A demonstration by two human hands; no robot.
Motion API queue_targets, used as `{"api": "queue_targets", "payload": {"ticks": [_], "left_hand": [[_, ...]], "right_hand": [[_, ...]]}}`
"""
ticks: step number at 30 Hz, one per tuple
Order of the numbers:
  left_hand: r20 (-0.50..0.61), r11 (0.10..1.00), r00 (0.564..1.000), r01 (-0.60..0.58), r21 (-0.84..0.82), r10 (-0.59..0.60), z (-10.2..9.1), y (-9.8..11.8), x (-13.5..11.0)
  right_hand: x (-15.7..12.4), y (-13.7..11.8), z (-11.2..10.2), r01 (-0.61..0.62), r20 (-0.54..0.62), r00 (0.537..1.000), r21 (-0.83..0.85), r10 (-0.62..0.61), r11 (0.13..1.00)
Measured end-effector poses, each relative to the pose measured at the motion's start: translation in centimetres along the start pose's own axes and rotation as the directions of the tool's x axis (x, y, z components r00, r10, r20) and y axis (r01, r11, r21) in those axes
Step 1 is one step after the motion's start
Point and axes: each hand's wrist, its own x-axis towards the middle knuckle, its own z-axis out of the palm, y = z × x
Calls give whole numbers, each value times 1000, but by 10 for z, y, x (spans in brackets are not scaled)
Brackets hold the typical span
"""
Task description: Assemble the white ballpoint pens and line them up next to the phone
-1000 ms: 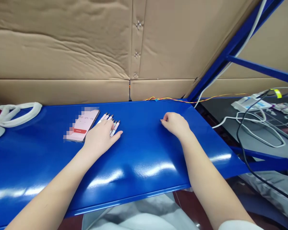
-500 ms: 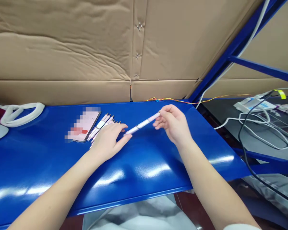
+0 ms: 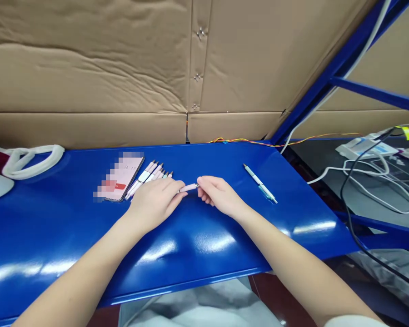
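Note:
A slim pale pen (image 3: pixel 190 187) is held level between my two hands, low over the blue table. My left hand (image 3: pixel 155 200) is closed round its left part, hiding most of the barrel. With thumb and fingertips my right hand (image 3: pixel 214 191) pinches the dark-tipped right end. Several pale pens (image 3: pixel 146 173) lie side by side behind my left hand, partly covered by it. Another pen, white and light green (image 3: pixel 261 184), lies alone to the right of my right hand.
A phone (image 3: pixel 127 177) with a lit, partly blurred screen lies left of the pens. The blue table (image 3: pixel 71 227) meets a brown padded wall (image 3: pixel 88 81). White cables (image 3: pixel 381 181) and a black cable (image 3: pixel 351 227) run along the right, beside a blue frame post (image 3: pixel 303 109).
My right hand has come left and nearer. My left thumb and fingers have closed round the pen, covering more of it. The lone pen at right now shows.

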Motion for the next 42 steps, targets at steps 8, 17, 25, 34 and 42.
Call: {"api": "queue_targets", "payload": {"ticks": [8,17,25,34,42], "left_hand": [[66,995,998,14,-101,-7,-1,0,-2],[157,936,986,107,-336,-56,-5,0,0],[215,901,974,156,-405,-72,-7,-1,0],[139,981,989,-26,-194,54,-10,-5,-1],[203,988,968,-134,-76,147,-6,4,2]], "right_hand": [[-1,0,3,123,17,992,-203,-122,971],[-2,4,5,198,-25,977,-261,-212,945],[0,7,7,262,-24,958,-331,-286,906],[3,0,-14,371,355,906,-408,-229,834],[-5,0,-8,439,389,898,-748,-207,497]]}}
